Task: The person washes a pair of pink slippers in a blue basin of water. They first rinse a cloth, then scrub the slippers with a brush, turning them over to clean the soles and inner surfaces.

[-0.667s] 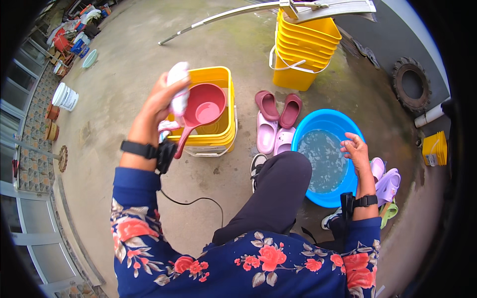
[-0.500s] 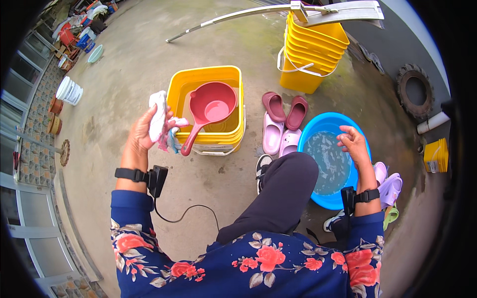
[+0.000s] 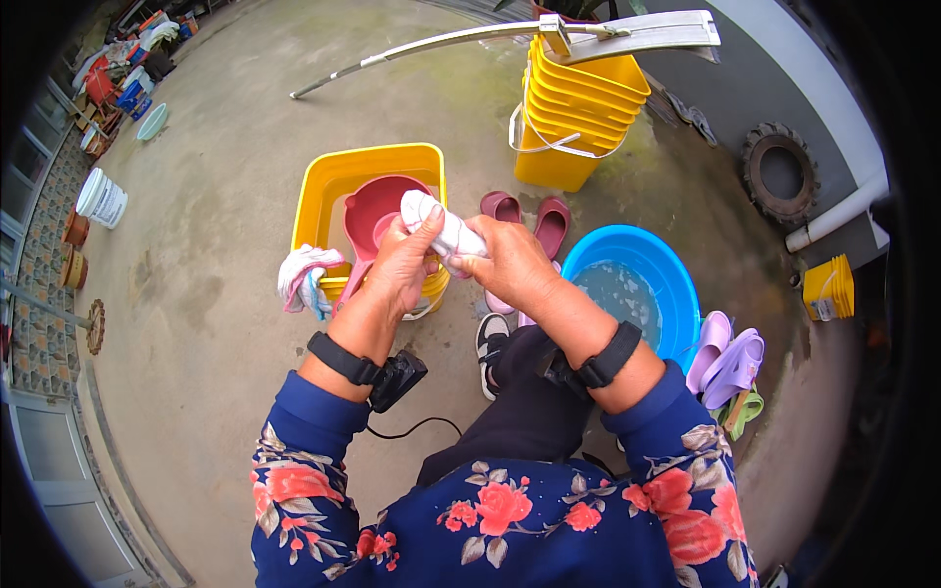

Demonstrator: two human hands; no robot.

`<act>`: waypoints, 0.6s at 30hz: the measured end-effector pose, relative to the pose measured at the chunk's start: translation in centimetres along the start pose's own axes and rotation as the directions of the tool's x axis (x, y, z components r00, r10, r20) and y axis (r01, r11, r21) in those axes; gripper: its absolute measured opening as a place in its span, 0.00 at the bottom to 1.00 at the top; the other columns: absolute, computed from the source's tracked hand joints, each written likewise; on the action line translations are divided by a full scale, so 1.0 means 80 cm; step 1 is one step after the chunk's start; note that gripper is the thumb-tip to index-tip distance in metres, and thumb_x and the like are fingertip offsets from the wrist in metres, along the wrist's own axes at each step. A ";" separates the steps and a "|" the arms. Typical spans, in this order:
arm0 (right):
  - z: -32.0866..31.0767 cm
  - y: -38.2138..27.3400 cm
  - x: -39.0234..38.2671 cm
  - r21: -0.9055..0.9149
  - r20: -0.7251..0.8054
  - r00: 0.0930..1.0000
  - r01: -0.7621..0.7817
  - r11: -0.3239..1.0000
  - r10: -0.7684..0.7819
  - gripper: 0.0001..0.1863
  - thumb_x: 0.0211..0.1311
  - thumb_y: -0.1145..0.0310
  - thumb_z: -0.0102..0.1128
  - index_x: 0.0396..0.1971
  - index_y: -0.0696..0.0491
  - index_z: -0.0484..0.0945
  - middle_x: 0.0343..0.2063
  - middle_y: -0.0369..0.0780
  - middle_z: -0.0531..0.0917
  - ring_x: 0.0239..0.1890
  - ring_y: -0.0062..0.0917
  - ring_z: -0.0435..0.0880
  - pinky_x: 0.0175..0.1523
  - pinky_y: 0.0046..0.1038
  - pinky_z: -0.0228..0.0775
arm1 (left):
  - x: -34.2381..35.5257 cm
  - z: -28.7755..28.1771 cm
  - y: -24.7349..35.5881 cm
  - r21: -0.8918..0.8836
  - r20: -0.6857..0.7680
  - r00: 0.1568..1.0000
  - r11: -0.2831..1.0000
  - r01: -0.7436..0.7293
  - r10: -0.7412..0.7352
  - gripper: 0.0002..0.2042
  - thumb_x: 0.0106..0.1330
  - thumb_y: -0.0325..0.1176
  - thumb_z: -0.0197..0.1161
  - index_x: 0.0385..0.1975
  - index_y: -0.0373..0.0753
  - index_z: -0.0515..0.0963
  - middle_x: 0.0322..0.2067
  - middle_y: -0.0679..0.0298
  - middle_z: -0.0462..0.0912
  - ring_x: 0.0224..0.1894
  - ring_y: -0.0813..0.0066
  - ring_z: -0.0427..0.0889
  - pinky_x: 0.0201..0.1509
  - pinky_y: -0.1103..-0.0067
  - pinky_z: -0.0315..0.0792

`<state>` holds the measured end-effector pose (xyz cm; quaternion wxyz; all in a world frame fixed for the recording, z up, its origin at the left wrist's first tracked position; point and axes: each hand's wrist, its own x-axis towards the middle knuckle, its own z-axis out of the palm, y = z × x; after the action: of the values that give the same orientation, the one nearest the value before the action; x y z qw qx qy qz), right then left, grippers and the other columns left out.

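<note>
My left hand (image 3: pixel 402 257) and my right hand (image 3: pixel 500 255) are both closed round a rolled white cloth (image 3: pixel 438 220), held above the right side of a yellow bucket (image 3: pixel 319 170). A red plastic dipper (image 3: pixel 370 211) lies in that bucket, partly hidden by my left hand. Pink, white and blue cloths (image 3: pixel 306 276) hang over the bucket's left rim. Right of my hands, a blue basin (image 3: pixel 676 294) holds cloudy water.
Maroon (image 3: pixel 552 223) and lilac (image 3: pixel 735 367) slippers lie round the basin. Stacked yellow buckets (image 3: pixel 573 118) stand behind under a long metal pole tool (image 3: pixel 412 49). A tyre (image 3: pixel 779 171) leans on the right wall. A white pail (image 3: pixel 101 201) stands far left.
My right hand has moved from over the basin leftward onto the white cloth in my left hand, which has moved inward. The coloured cloths now hang apart on the bucket rim.
</note>
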<state>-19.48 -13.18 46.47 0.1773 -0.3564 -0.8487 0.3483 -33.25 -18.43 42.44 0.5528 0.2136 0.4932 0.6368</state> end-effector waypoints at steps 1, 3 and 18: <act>0.002 0.001 0.000 0.054 0.045 0.999 -0.003 0.999 0.001 0.12 0.50 0.64 0.55 0.30 0.57 0.72 0.24 0.47 0.77 0.28 0.37 0.77 0.34 0.33 0.66 | -0.001 -0.003 0.002 0.067 -0.025 1.000 0.998 0.000 0.002 0.19 0.52 0.42 0.62 0.38 0.42 0.64 0.33 0.69 0.71 0.35 0.79 0.71 0.36 0.82 0.66; 0.003 0.002 0.001 0.280 0.169 0.972 0.110 0.954 -0.161 0.12 0.53 0.64 0.53 0.31 0.58 0.72 0.22 0.44 0.77 0.24 0.32 0.77 0.32 0.31 0.67 | -0.007 -0.008 0.004 0.059 0.020 0.987 0.986 -0.157 0.156 0.19 0.50 0.41 0.64 0.37 0.42 0.64 0.30 0.69 0.71 0.32 0.82 0.70 0.34 0.83 0.66; 0.030 -0.007 0.040 0.341 0.048 0.973 0.196 0.920 -0.225 0.18 0.48 0.79 0.55 0.42 0.55 0.68 0.29 0.37 0.75 0.27 0.16 0.72 0.32 0.18 0.67 | -0.082 -0.169 0.086 0.661 -0.200 0.893 0.729 -0.180 0.402 0.15 0.55 0.38 0.58 0.40 0.37 0.72 0.24 0.69 0.73 0.22 0.85 0.68 0.25 0.87 0.65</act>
<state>-23.28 -12.26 45.35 0.2348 -0.2126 -0.8176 0.4808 -45.77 -29.06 44.50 0.2508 0.3512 0.7209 0.5423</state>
